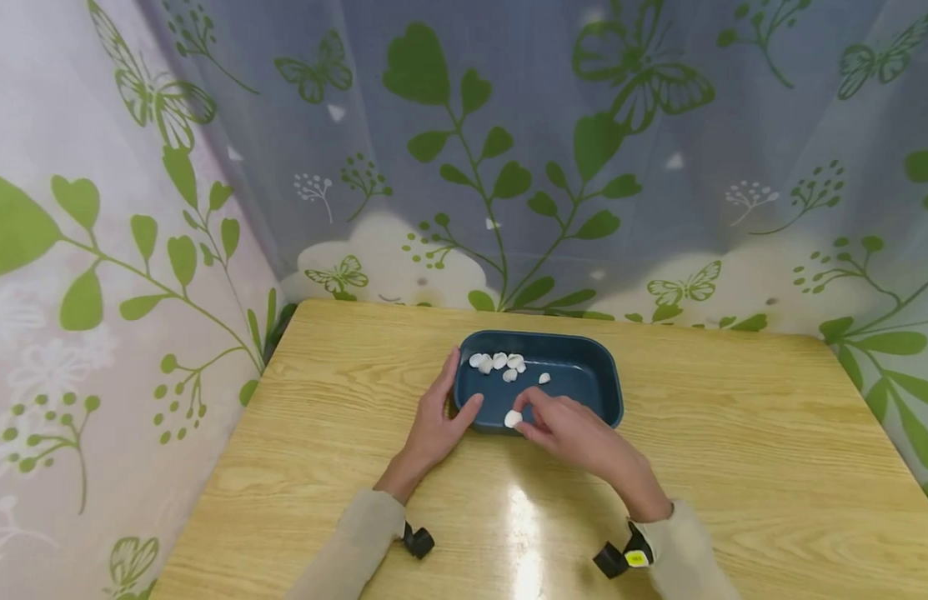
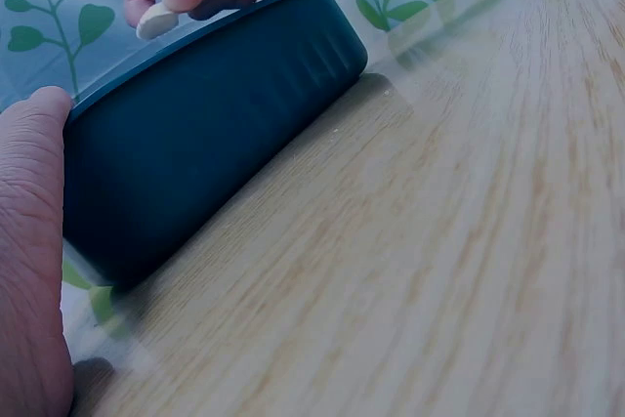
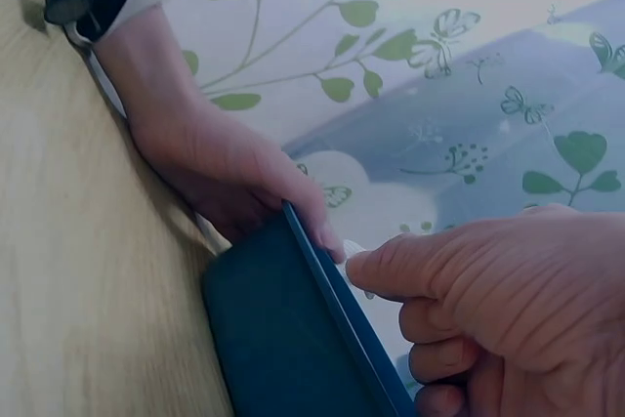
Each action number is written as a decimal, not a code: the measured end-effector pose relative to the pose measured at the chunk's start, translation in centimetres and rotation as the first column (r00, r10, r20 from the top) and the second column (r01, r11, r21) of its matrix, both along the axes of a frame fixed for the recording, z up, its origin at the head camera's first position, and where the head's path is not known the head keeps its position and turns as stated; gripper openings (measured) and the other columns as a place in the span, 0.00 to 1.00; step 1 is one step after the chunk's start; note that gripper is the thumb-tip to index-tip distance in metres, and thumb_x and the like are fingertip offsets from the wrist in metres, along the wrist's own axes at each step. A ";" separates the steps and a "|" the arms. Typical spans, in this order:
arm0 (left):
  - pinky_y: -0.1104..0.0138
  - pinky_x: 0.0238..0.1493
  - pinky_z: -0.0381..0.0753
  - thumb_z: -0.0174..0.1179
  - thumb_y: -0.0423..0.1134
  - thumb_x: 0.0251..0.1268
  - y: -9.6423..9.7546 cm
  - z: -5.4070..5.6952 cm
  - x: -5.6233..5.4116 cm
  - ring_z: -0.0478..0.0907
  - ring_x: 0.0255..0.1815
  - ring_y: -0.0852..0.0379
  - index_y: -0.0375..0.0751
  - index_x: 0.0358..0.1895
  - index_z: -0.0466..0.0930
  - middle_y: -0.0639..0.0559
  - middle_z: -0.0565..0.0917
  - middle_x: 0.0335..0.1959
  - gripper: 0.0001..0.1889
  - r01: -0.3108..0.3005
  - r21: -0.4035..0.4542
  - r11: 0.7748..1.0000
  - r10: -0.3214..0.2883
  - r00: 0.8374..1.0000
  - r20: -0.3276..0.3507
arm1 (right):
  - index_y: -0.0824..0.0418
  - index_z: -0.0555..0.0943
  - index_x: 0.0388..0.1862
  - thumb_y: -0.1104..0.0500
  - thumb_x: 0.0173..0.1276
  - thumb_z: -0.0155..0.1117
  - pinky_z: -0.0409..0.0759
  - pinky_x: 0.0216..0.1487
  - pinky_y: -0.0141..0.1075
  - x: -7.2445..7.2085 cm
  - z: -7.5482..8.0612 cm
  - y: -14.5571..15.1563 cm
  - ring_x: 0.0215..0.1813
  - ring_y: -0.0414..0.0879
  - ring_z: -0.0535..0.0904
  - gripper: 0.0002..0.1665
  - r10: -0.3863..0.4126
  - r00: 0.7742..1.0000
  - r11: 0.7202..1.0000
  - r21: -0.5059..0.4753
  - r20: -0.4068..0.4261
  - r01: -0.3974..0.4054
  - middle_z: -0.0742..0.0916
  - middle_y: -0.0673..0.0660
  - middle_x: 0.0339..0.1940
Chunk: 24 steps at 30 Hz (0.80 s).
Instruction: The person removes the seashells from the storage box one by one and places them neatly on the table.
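A dark blue rectangular container [image 1: 586, 385] stands on the table. My left hand [image 1: 433, 421] holds its left end, fingers along the outer wall and thumb over the near rim. Above the near side of the container, my right hand [image 1: 572, 429] pinches a small white shell [image 1: 513, 418] between thumb and index finger. That same shell [image 2: 156, 20] shows over the rim in the left wrist view. Several white shells [image 1: 499, 360] lie grouped at the container's far left, and a single shell [image 1: 544, 378] rests apart near its middle. In the right wrist view, the container wall hides those inside.
The wood-grain table [image 1: 321, 500] extends around the container on all sides. A curtain [image 1: 509, 267] with leaves and butterflies hangs behind the table, and similar patterned cloth [image 1: 118, 333] runs along the left. Black wrist cameras [image 1: 418, 542] sit on both forearms.
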State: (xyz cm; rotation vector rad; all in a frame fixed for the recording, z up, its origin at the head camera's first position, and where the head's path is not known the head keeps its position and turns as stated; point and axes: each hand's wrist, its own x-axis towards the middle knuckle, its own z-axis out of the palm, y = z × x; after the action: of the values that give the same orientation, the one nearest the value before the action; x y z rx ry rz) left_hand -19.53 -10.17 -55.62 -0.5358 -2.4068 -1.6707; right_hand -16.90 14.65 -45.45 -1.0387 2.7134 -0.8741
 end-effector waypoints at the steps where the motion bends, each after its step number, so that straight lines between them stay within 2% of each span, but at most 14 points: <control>1: 0.53 0.83 0.53 0.61 0.51 0.77 0.0 0.0 0.0 0.47 0.86 0.55 0.45 0.86 0.47 0.44 0.53 0.86 0.44 0.001 0.001 1.000 -0.001 1.000 0.000 | 0.60 0.78 0.53 0.58 0.78 0.66 0.62 0.22 0.28 0.1 0.0 -0.1 0.19 0.32 0.62 0.11 0.003 1.000 1.000 0.004 -0.006 -0.003 0.70 0.41 0.19; 7: 0.54 0.84 0.53 0.60 0.52 0.77 0.0 0.0 0.0 0.46 0.86 0.58 0.46 0.86 0.47 0.49 0.51 0.87 0.44 0.004 0.001 1.000 -0.004 1.000 0.010 | 0.61 0.78 0.54 0.59 0.77 0.66 0.62 0.22 0.27 1.2 -0.1 -0.6 0.20 0.31 0.61 0.12 0.018 1.000 1.000 0.010 -0.015 -0.018 0.70 0.41 0.20; 16: 0.54 0.84 0.52 0.60 0.51 0.78 -0.1 0.0 0.0 0.46 0.86 0.58 0.44 0.86 0.47 0.48 0.51 0.87 0.43 0.001 0.007 1.000 -0.001 1.000 0.012 | 0.60 0.79 0.52 0.60 0.76 0.67 0.64 0.23 0.26 2.9 -0.5 -1.4 0.21 0.31 0.62 0.11 0.059 0.997 0.998 0.029 -0.059 -0.058 0.70 0.40 0.20; 24: 0.54 0.84 0.52 0.60 0.52 0.78 -0.1 0.0 0.1 0.46 0.86 0.58 0.46 0.86 0.47 0.45 0.52 0.86 0.43 -0.001 -0.003 1.000 0.001 1.000 0.006 | 0.59 0.78 0.53 0.61 0.76 0.67 0.67 0.25 0.25 3.5 -1.3 -2.3 0.23 0.30 0.64 0.11 0.125 0.992 0.992 0.002 0.002 -0.125 0.72 0.40 0.22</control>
State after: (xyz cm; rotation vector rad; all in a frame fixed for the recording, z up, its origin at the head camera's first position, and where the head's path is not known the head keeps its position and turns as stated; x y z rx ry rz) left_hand -19.48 -10.27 -55.59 -0.5307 -2.4141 -1.6714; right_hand -13.37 12.32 -46.70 -1.1925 2.6135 -0.8502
